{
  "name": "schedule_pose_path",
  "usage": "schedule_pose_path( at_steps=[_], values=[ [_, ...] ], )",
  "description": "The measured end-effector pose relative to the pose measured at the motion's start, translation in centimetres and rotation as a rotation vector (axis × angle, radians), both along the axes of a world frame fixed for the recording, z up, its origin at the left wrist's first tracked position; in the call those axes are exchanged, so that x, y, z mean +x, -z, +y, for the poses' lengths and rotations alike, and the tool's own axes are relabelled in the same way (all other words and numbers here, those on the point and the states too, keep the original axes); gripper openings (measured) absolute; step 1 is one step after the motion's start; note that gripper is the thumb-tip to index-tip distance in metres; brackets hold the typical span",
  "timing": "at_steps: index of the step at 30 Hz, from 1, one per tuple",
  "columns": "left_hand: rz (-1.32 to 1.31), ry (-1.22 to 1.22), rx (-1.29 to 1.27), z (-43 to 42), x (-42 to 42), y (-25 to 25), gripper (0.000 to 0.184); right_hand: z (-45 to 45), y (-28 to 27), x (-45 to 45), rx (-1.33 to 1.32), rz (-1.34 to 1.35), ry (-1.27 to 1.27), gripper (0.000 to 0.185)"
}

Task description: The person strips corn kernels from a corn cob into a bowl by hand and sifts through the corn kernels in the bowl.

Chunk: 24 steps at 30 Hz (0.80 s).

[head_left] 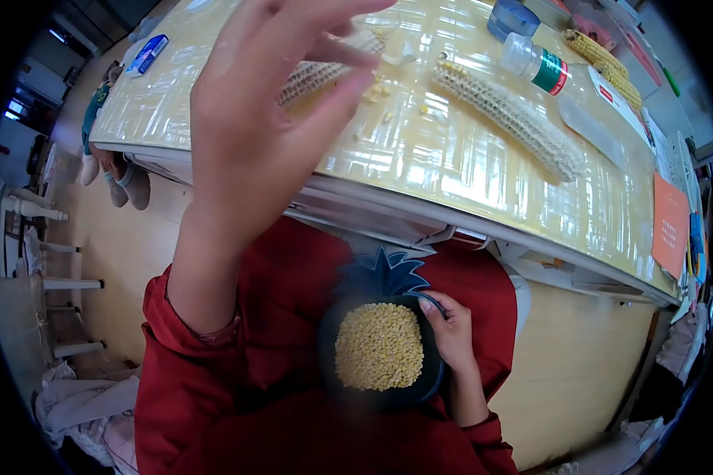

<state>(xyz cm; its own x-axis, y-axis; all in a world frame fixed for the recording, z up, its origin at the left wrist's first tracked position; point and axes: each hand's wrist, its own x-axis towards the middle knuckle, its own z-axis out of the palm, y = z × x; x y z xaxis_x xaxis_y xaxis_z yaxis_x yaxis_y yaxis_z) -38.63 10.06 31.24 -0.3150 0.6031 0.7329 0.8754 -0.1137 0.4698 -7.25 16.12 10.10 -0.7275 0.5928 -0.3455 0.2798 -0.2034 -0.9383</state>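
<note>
My left hand (249, 119) is raised over the table's near edge, thumb apart from the fingers, nothing seen in it. Some fingertips run past the top of the view. Partly hidden behind it lies a stripped corn cob (313, 79). A second bare cob (507, 119) rests farther right, with loose corn kernels (425, 111) between the two. On my lap sits a dark blue pineapple-shaped bowl (434, 380) with a leafy top, holding a heap of yellow corn kernels (379, 347). My right hand (451, 328) grips its right rim, thumb on the inside.
A clear plastic bottle (548, 71) lies on the glossy table (388, 170), near a blue round container (512, 19) and a corn cob with kernels (606, 67). An orange booklet (669, 226) is at the right edge, a small blue box (147, 55) at far left.
</note>
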Motion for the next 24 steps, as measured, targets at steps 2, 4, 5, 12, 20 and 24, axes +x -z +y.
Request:
schedule_pose_path(
  at_steps=[2,4,5,12,20,24],
  values=[
    [-0.112,-0.021,0.048,0.5,1.7,-0.1,0.06,0.6,1.1,-0.3,0.006,0.005,-0.012,0.023],
    [-0.067,0.014,0.038,0.4,1.6,0.1,0.065,0.9,1.3,-0.7,0.026,0.002,-0.021,0.022],
    [0.004,0.003,0.003,0.3,1.8,0.0,0.066,0.9,0.8,-0.2,0.043,-0.004,-0.023,0.022],
    [0.441,-0.339,-0.366,-0.8,2.7,-1.7,0.084,0.9,1.3,-0.3,0.06,0.003,-0.032,0.021],
    [-0.109,-0.035,0.316,-5.2,6.5,8.2,0.035,0.7,1.8,-0.1,0.277,-0.009,0.013,0.025],
    [-0.236,-0.151,-0.151,-12.5,12.5,16.2,0.039,-0.6,0.2,0.2,0.394,0.2,0.225,0.032]
  ],
)
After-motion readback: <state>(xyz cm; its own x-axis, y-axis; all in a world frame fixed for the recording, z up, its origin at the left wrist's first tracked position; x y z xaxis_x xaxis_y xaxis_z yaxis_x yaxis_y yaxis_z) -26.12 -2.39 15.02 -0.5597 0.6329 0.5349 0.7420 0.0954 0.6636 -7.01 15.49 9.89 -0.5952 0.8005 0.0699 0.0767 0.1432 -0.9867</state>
